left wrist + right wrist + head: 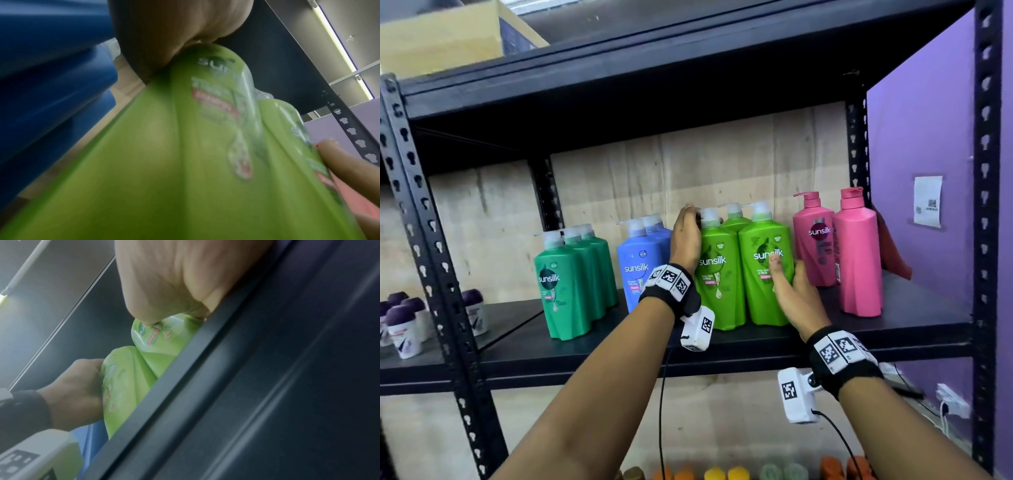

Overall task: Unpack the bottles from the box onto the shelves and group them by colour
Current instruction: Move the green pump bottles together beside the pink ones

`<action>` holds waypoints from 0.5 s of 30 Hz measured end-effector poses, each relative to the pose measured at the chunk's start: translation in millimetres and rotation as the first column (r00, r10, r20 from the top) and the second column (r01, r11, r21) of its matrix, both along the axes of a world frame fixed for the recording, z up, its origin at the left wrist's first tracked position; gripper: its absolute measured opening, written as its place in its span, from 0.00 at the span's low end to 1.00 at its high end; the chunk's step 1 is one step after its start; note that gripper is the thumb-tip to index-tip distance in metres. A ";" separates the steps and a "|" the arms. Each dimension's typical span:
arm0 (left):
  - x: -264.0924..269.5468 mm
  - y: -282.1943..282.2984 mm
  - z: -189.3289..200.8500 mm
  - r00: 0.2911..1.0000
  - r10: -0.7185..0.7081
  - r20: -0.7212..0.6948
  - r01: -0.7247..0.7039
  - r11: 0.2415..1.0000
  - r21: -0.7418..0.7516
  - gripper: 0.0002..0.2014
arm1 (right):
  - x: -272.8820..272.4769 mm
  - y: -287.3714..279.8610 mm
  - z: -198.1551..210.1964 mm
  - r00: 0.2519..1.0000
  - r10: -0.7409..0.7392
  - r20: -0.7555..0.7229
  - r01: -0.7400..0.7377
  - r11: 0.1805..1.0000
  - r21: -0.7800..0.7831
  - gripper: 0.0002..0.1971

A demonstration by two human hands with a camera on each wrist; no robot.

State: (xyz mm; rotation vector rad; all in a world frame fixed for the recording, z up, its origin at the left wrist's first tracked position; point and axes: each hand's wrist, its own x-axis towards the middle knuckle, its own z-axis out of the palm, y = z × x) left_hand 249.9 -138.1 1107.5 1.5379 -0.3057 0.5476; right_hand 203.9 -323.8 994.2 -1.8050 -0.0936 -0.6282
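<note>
On the black shelf [756, 346], bottles stand in colour groups: dark green bottles [561, 284] at the left, then blue bottles [642, 270], light green ones, and pink bottles [856, 253] at the right. My left hand [686, 240] holds the left side of the left light green bottle [717, 274], fingers curled behind its neck. My right hand [791, 287] grips the right light green bottle [763, 274], thumb on its label and fingers on its right side. A third light green bottle [734, 219] stands behind them. The wrist views show both light green bottles [185, 146] [160, 340] close up.
A cardboard box [448, 37] sits on the top shelf. Small purple-capped roll-ons [404, 325] stand on the neighbouring shelf at left. A red object [892, 250] leans behind the pink bottles. Orange and yellow caps [726, 474] show on the shelf below. A purple wall [928, 137] closes the right side.
</note>
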 end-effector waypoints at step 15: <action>8.7 -7.4 -14.6 0.936 0.269 0.228 -0.283 0.959 0.031 0.20 | 7.3 1.3 -2.3 1.000 -0.022 0.007 0.022 0.999 0.026 0.50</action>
